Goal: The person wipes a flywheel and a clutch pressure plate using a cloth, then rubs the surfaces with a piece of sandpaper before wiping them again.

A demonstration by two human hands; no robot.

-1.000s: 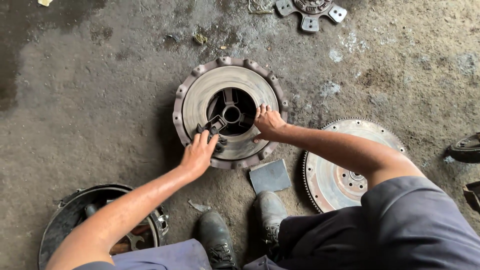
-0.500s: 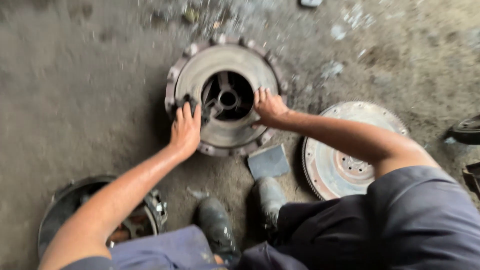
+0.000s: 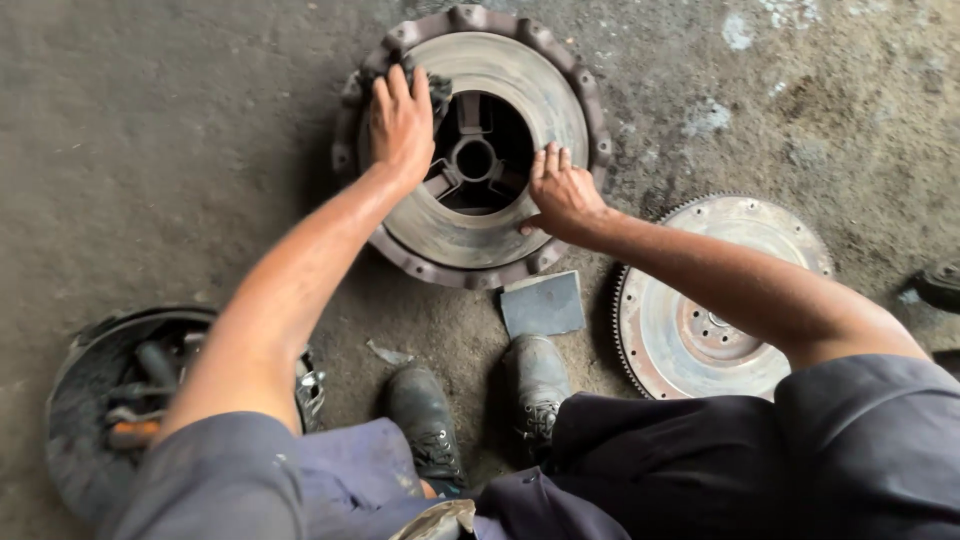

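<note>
Head cam: my left hand (image 3: pixel 402 118) presses a dark rag (image 3: pixel 438 88) flat on the round metal plate (image 3: pixel 520 90) lying on the floor. My right hand (image 3: pixel 562 192) rests open, fingers spread, on its inner edge. Plate face looks part wiped, rest dusty. Toothed wheel (image 3: pixel 700 300) sits nearby.

Dull, worn grey metal pressure plate (image 3: pixel 500 225); rusty toothed metal flywheel (image 3: pixel 690 330); rough, stained concrete floor (image 3: pixel 150 150)

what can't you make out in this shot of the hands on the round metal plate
Head view only:
- What lies under the left hand: a dark piece shows past the fingers, its kind unclear.
- Top rim of the pressure plate: cut by the frame edge.
- Contents of the round housing: shadowed, partly behind the left arm.
- Toothed flywheel: partly hidden by the right arm.
</note>
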